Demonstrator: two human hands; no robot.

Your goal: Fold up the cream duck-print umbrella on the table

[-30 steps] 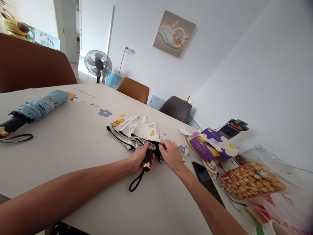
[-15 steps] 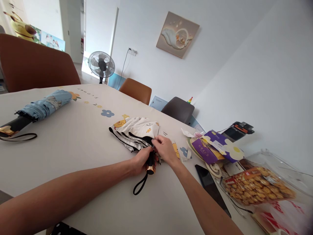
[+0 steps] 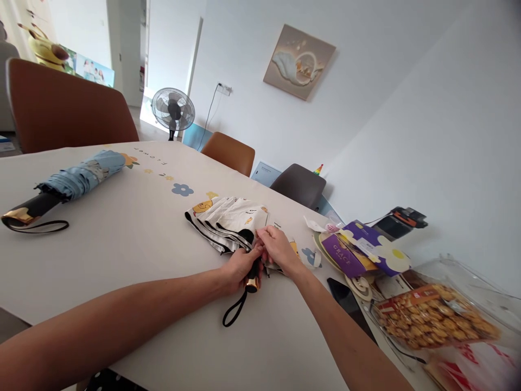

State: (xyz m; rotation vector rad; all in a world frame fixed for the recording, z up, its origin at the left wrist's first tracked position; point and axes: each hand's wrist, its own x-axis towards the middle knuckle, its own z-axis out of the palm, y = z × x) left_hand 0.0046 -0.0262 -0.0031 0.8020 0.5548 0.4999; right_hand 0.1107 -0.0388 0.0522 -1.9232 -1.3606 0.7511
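Note:
A white folding umbrella [image 3: 232,217] with yellow duck prints and black-edged pleats lies on the table in front of me, its canopy loosely gathered. My left hand [image 3: 241,267] is wrapped round its black, gold-tipped handle [image 3: 253,279], from which a wrist loop hangs toward me. My right hand [image 3: 277,245] pinches at the canopy's edge just above the handle; its fingertips touch my left thumb and partly hide what they grip. To the left rests a blue umbrella [image 3: 87,176], furled, with a black and gold handle.
Along the table's right side are a purple tissue box [image 3: 350,252], a dark phone [image 3: 352,307], a cable, a bag of cookies [image 3: 435,315] and a red-white plastic bag [image 3: 484,366]. Chairs [image 3: 73,108] stand beyond the table, with a fan [image 3: 173,110] behind.
My right fingers have drawn down slightly toward my left thumb at the canopy's edge. The whole view has shifted a little; the umbrella stays in place on the table.

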